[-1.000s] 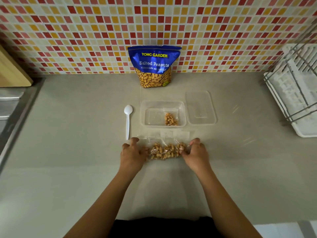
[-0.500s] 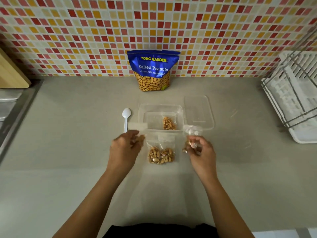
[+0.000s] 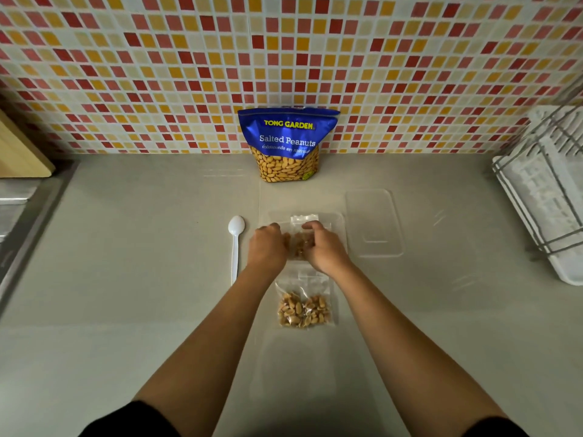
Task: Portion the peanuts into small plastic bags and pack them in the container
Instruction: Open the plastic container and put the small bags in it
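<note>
Head view: small bag of peanuts sat inside container at counter centre. It was gripped between left hand and right hand, fingers of both curled round it. Possibly more than one bag beneath, view too blocked to count. At 6 o'clock of container, second filled bag lay unpacked. At 3 o'clock lid lay off, spoon at 9, peanut pouch at 12. Judged partway: last bag and lid remained.
</note>
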`<move>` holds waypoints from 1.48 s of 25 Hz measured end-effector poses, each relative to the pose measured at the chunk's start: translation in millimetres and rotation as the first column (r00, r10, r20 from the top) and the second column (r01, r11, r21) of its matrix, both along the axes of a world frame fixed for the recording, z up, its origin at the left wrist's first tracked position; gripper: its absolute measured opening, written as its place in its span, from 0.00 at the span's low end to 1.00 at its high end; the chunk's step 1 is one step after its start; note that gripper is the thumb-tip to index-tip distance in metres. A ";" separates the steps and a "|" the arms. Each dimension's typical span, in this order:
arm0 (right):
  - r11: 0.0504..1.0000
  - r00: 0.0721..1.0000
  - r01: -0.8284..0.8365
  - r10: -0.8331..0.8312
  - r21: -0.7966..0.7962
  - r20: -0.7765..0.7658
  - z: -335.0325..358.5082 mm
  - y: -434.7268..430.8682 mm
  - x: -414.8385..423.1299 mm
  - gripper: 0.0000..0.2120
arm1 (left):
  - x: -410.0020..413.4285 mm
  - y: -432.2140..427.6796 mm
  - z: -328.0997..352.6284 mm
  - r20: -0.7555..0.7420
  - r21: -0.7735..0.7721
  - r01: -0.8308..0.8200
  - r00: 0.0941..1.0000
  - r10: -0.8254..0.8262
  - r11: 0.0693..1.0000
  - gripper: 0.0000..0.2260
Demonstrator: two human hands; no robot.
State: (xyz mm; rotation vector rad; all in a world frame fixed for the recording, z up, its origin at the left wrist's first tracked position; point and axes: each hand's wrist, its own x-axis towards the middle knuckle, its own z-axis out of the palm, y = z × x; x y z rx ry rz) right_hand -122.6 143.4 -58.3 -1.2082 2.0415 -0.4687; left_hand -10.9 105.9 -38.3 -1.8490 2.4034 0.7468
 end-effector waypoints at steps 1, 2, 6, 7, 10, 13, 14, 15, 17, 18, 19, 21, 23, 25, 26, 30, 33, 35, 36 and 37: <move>1.000 0.999 -0.031 0.031 -0.005 -0.024 -2.2 -2.3 1.1 0.24 | -1.5 -0.4 -0.4 0.034 -0.007 0.010 0.999 -0.009 1.000 0.14; 0.998 0.997 -0.057 0.056 -0.015 -0.046 -3.6 -3.7 2.6 0.25 | -3.1 -0.4 -0.5 0.053 -0.012 0.017 0.998 -0.016 1.000 0.14; 0.987 0.930 -0.160 0.147 -0.012 -0.336 -6.1 -2.9 1.7 0.29 | -3.6 4.3 4.1 0.107 -0.136 0.084 0.992 -0.069 0.987 0.17; 0.985 0.904 -0.170 0.155 -0.003 -0.398 -4.9 -1.8 -0.9 0.30 | -1.2 5.1 3.6 0.135 -0.181 0.135 0.985 -0.111 0.974 0.17; 0.979 0.879 -0.204 0.187 0.008 -0.439 -3.4 2.0 -4.8 0.24 | 3.4 3.6 -6.1 0.190 -0.211 0.292 0.948 -0.254 0.933 0.15; 0.970 0.876 -0.240 0.231 0.032 -0.424 -9.4 2.9 -5.3 0.15 | 1.9 3.4 -12.7 0.273 -0.139 0.365 0.908 -0.319 0.921 0.12; 0.972 0.882 -0.233 0.223 0.026 -0.415 -11.9 2.3 -7.5 0.14 | 1.6 2.9 -14.3 0.295 -0.125 0.377 0.897 -0.328 0.918 0.12; 0.973 0.885 -0.231 0.217 0.017 -0.412 -15.1 1.6 -9.9 0.13 | 2.1 1.7 -16.4 0.305 -0.117 0.386 0.891 -0.337 0.915 0.12; 0.965 0.872 -0.261 0.244 0.017 -0.425 -20.2 0.2 -13.4 0.13 | 2.7 -0.3 -20.7 0.317 -0.109 0.414 0.876 -0.363 0.904 0.14; 0.959 0.863 -0.281 0.264 0.027 -0.430 -20.6 0.0 -14.1 0.14 | 2.1 0.3 -20.8 0.315 -0.103 0.428 0.870 -0.379 0.898 0.14; 0.956 0.861 -0.293 0.276 0.026 -0.428 -18.4 0.4 -13.9 0.16 | 1.4 1.1 -19.7 0.302 -0.100 0.436 0.870 -0.390 0.894 0.14; 0.965 0.889 -0.255 0.211 -0.055 -0.407 -4.7 5.4 -13.2 0.20 | 3.3 6.1 -8.9 0.183 -0.176 0.374 0.921 -0.343 0.910 0.15; 0.960 0.924 -0.175 0.084 -0.218 -0.372 12.9 20.4 -12.7 0.16 | 10.7 14.4 4.2 -0.037 -0.273 0.200 0.975 -0.218 0.941 0.15; 0.955 0.946 -0.119 0.025 -0.272 -0.324 18.4 51.6 -9.4 0.09 | 25.9 33.9 6.4 -0.221 -0.209 0.043 0.971 -0.090 0.977 0.12; 0.964 0.952 -0.105 0.025 -0.246 -0.306 15.3 71.3 -5.0 0.07 | 33.4 48.8 3.7 -0.258 -0.117 -0.019 0.966 -0.012 0.993 0.11; 0.994 0.980 -0.002 -0.020 -0.108 -0.196 -17.5 121.5 16.7 0.20 | 44.7 100.0 -22.9 -0.201 0.224 -0.146 0.961 0.192 0.964 0.19; 0.990 0.992 0.022 -0.039 -0.136 -0.123 -21.3 124.4 25.1 0.21 | 45.1 101.2 -27.6 -0.264 0.318 -0.221 0.913 0.310 0.922 0.22; 0.992 0.995 0.040 -0.051 -0.123 -0.081 -20.7 125.9 24.8 0.21 | 46.2 98.5 -23.9 -0.311 0.378 -0.250 0.873 0.376 0.891 0.23; 0.992 0.997 0.051 -0.058 -0.118 -0.057 -21.8 126.8 23.2 0.22 | 46.7 98.4 -22.4 -0.325 0.390 -0.245 0.865 0.382 0.888 0.23; 0.991 0.998 0.050 -0.054 -0.120 -0.032 -24.4 128.0 22.0 0.21 | 48.0 99.4 -20.8 -0.334 0.389 -0.225 0.869 0.364 0.893 0.23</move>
